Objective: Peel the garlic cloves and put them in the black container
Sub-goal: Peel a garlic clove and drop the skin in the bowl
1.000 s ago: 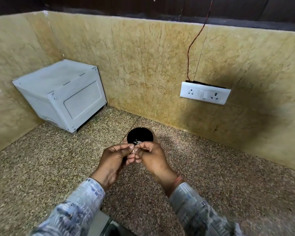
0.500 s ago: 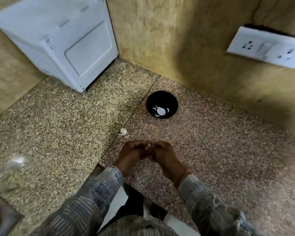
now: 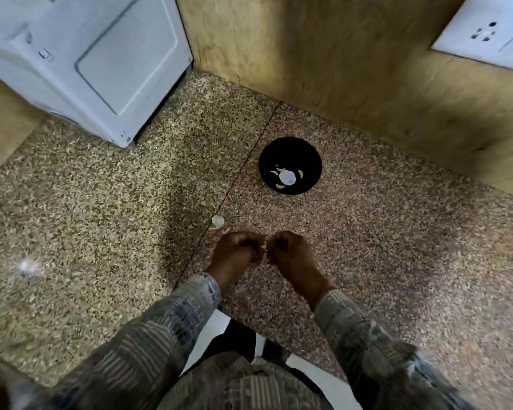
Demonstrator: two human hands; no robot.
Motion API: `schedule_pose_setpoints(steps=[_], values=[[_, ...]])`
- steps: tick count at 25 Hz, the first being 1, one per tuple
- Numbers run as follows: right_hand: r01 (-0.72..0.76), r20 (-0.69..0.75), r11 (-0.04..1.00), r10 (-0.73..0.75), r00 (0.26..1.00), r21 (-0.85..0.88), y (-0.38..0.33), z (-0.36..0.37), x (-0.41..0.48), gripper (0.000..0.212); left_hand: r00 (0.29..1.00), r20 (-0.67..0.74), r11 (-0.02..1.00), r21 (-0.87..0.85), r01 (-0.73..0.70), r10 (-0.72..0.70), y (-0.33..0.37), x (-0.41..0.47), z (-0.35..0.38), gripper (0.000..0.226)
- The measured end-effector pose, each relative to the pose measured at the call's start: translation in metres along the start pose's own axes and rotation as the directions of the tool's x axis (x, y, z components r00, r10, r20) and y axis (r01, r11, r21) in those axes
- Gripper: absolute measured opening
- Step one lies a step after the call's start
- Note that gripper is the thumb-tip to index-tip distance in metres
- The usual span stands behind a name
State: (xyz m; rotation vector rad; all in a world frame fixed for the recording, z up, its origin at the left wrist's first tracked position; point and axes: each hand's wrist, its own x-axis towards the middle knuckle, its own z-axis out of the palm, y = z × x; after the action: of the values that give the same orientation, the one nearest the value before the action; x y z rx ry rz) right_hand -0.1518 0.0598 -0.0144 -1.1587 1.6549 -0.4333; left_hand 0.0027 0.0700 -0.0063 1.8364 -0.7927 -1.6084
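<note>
clove [image 3: 263,247]: small pale sliver, mostly hidden, pinched between the curled fingers of the left hand [image 3: 237,253] and the right hand [image 3: 291,254], knuckles close together, above the speckled bench [image 3: 101,217]. loose clove [image 3: 218,221] lies on the bench just beyond the left hand. black container [image 3: 290,146] stands further back, apart from the hands, near the wall, with pale pieces [image 3: 287,176] inside. white appliance [image 3: 86,60] in the far left corner. socket [image 3: 486,37] on the wall, upper right.
</note>
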Motion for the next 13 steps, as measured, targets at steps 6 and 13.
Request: schedule_pose_setpoints(steps=[6,13], values=[[0.367,0.109,0.884,-0.350,0.930,-0.290,0.010,0.004,0.010,0.012,0.997,-0.065,0.993,0.110,0.045,-0.038,-0.006,0.015,-0.005,0.023],[0.283,0.100,0.879,-0.265,0.959,-0.383,0.018,0.000,0.017,0.010,0.996,-0.002,0.995,-0.021,0.093,-0.093,-0.014,0.019,-0.011,0.013]])
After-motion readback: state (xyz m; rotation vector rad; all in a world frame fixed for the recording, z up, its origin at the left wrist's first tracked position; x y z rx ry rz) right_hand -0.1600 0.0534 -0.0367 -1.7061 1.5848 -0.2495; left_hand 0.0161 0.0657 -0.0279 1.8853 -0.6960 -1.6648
